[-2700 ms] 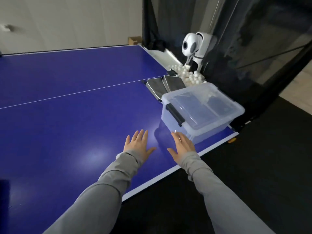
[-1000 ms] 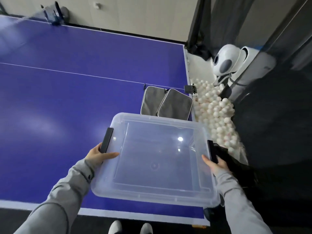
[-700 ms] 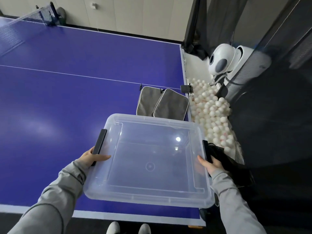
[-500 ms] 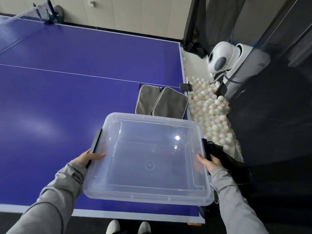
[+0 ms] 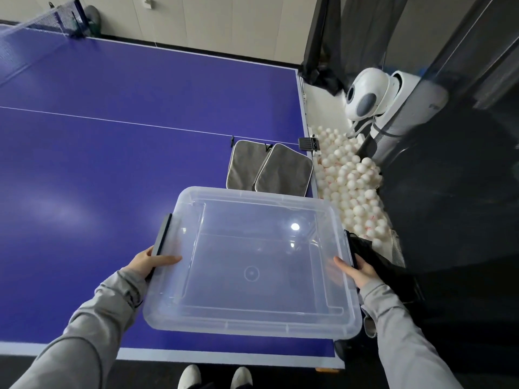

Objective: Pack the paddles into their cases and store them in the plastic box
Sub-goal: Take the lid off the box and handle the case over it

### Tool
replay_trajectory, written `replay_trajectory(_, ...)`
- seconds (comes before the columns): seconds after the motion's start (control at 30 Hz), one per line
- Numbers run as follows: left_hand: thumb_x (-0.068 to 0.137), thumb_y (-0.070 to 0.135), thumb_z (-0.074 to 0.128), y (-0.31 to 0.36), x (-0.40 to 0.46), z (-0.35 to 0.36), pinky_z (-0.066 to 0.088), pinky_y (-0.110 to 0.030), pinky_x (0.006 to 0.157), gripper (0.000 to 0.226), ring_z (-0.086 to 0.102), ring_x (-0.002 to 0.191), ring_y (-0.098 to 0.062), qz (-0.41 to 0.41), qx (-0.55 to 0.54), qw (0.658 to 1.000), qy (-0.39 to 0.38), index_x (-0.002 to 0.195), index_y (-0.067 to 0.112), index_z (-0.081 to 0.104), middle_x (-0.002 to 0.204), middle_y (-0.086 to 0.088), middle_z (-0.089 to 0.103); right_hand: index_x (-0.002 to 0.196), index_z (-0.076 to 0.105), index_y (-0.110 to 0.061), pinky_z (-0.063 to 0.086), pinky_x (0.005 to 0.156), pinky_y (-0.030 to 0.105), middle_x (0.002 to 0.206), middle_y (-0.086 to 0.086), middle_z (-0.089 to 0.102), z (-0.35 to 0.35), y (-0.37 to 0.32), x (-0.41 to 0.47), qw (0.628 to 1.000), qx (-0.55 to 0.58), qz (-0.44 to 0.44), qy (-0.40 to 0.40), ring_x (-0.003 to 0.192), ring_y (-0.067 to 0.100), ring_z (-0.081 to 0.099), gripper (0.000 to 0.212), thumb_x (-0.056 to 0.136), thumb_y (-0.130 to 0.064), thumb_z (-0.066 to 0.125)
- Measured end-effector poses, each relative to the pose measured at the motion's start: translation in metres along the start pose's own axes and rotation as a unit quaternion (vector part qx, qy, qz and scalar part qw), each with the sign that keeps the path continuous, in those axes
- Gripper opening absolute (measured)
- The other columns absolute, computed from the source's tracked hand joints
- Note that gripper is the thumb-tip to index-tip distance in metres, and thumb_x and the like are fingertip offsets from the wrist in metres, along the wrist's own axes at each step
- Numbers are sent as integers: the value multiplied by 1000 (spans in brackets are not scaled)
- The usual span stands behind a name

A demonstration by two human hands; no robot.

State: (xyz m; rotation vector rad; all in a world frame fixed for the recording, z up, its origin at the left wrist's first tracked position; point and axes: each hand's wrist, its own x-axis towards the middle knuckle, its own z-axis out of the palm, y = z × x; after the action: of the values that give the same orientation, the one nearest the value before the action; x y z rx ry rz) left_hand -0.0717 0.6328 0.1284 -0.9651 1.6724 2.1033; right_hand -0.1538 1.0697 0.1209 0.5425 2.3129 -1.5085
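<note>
A clear plastic box (image 5: 252, 321) with its lid on and black side latches stands at the near right corner of the blue table (image 5: 98, 164). My left hand (image 5: 148, 262) grips the box's left side at the black latch, thumb lying over the lid. My right hand (image 5: 358, 272) grips the right side by the other latch. Two grey zipped paddle cases (image 5: 283, 171) lie side by side on the table just beyond the box, one overlapping the other. No bare paddle is visible.
A tray of several white balls (image 5: 351, 186) runs along the table's right edge, with a white ball machine (image 5: 365, 94) behind it. Black netting (image 5: 449, 192) hangs on the right. The table net (image 5: 42, 21) is at the far left. My shoes (image 5: 216, 377) show below the near edge.
My hands left the table top and took hold of the box's two sides. Over the last second the box has shifted slightly toward me and the view has tilted down.
</note>
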Motion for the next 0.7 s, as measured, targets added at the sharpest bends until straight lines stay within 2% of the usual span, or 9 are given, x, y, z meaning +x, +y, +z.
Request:
replay_trajectory(0.1,36,14,85,3,1,-2,54,-41,73,94,65,83,-31,54,38,998,24,125,14,53,97,-10,68,133,46,-16,37,108,37,127,3,56,0,-8,-6,999,-19,-46,19,116,20,53,69,72,-19,79)
replay_trajectory(0.17,49,15,89,5,1,-4,53,-38,74,108,62,96,-28,87,98,990,42,140,31,34,113,-7,63,139,38,-17,37,99,27,124,-3,50,-1,-13,-10,994,-51,-84,40,111,11,49,81,70,-16,80)
replay_trajectory(0.2,57,12,88,5,0,-4,52,-37,76,111,59,103,-25,107,132,984,50,145,36,24,123,-4,57,140,37,-17,36,98,26,125,-4,48,0,-15,-12,989,-82,-111,49,112,10,47,81,71,-17,80)
replay_trajectory(0.23,62,12,87,4,0,-5,50,-39,84,112,54,114,-23,136,170,974,58,147,37,18,132,-2,50,140,38,-16,35,102,28,128,-3,47,0,-15,-14,981,-119,-141,57,117,12,45,79,72,-18,79)
replay_trajectory(0.3,65,23,85,0,-1,-8,34,-41,108,107,35,135,-21,195,272,939,84,148,30,18,148,-1,35,137,43,-10,31,111,38,140,7,44,1,-13,-15,957,-196,-197,81,131,22,39,74,73,-21,78)
replay_trajectory(0.37,63,47,77,-4,-4,-5,20,-41,116,103,18,144,-21,224,379,890,116,148,23,23,154,-2,25,133,47,-4,27,113,44,142,17,42,2,-9,-14,936,-258,-215,107,135,30,35,68,74,-23,77)
replay_trajectory(0.43,66,55,72,-9,-8,4,14,-42,118,101,9,146,-21,231,415,868,141,147,18,26,155,-2,23,128,53,-2,25,114,45,140,19,44,4,-4,-14,928,-291,-205,111,135,33,33,60,76,-24,75)
replay_trajectory(0.57,75,36,75,-15,-12,19,17,-42,117,91,12,145,-26,229,374,890,124,147,15,23,153,-5,27,122,57,0,21,115,43,137,20,47,10,1,-13,941,-268,-187,89,137,34,30,48,81,-21,70)
replay_trajectory(0.7,76,27,76,-12,-17,21,33,-33,106,85,42,128,-21,238,315,915,81,144,18,26,141,-2,42,126,50,6,26,112,46,133,25,47,19,-6,-17,952,-234,-183,79,131,36,37,51,82,-15,68)
